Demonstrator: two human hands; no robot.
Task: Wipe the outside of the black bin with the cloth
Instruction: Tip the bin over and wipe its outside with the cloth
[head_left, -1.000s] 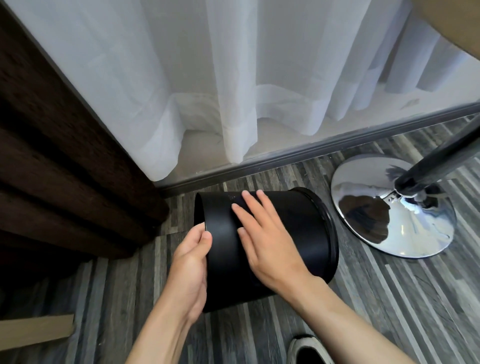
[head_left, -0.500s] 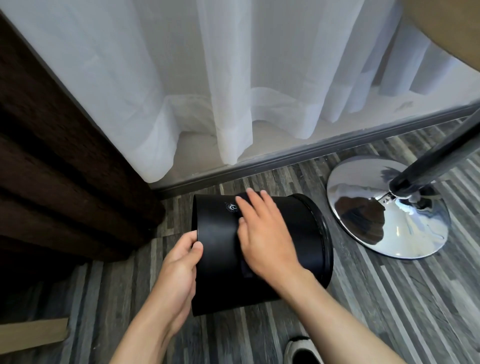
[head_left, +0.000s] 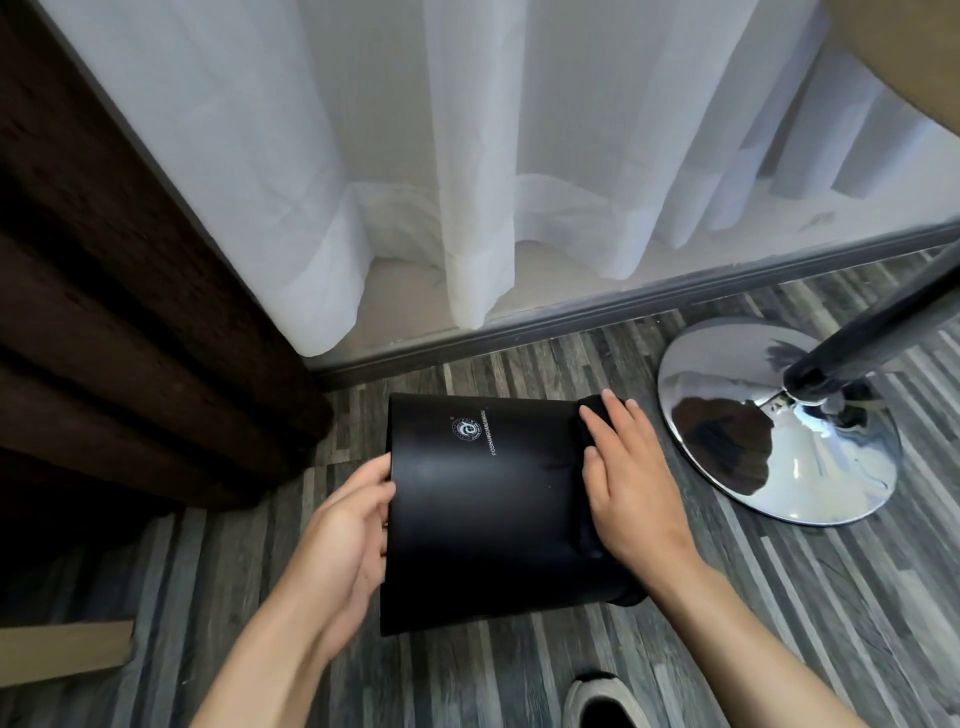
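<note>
The black bin (head_left: 478, 509) lies on its side on the striped grey floor, its base end to the left and its rim end to the right. A small white logo (head_left: 467, 430) shows on its upper side. My left hand (head_left: 343, 535) grips the base edge of the bin. My right hand (head_left: 628, 478) lies flat on the rim end and presses a dark cloth (head_left: 592, 415) against the bin's outside. Only the cloth's edges show beyond my fingers and palm.
A chrome pedestal base (head_left: 779, 431) with a dark pole (head_left: 878, 322) stands just right of the bin. White sheer curtains (head_left: 467, 156) hang behind, a dark brown curtain (head_left: 104, 312) at left. A shoe (head_left: 597, 701) is near the bottom edge, a cardboard piece (head_left: 62, 649) at lower left.
My right hand has slid with the cloth from the middle of the bin to its rim end, uncovering the logo. My left hand stays on the base edge.
</note>
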